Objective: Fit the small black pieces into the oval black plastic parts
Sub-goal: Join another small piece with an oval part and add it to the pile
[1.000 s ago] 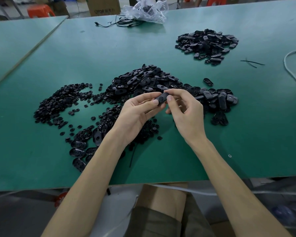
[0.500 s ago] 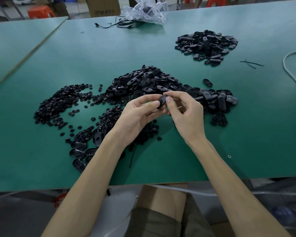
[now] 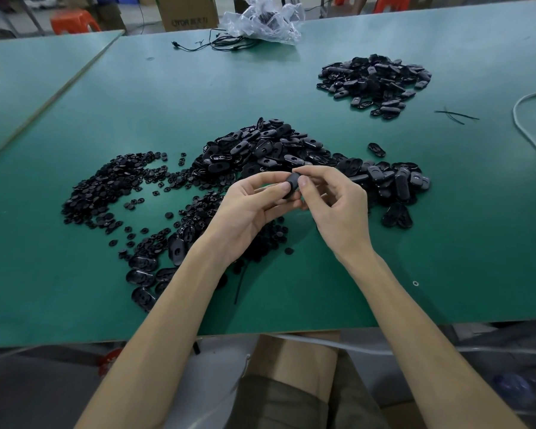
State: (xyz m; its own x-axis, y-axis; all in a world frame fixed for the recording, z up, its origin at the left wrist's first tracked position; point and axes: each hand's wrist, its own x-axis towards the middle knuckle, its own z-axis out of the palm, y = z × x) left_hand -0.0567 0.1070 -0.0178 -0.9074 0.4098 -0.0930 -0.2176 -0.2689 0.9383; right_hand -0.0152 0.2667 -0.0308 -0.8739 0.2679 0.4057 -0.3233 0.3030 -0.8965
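Hold: left hand (image 3: 254, 212) and right hand (image 3: 338, 209) pinched one oval part (image 3: 292, 184) between their fingers (image 3: 283, 187), raised off the bench (image 3: 167, 97), probably to press in an insert; the insert itself was hidden | Supply: small pieces (image 3: 112, 187) lay left, oval heap (image 3: 270, 150) just behind | Room: hands sat between the heaps and the near edge; far pile (image 3: 375, 82) well apart

Cardboard box (image 3: 186, 10), beyond far edge of table (image 3: 75, 289), upper middle of view. Single line of dark print low on front face. First group reads roughly "QTOR"; reading uncertain, lettering small and soft. Bracketed characters follow, too blurred to make out. Only print in view clear enough to attempt; no brand, number or sign readable elsewhere.
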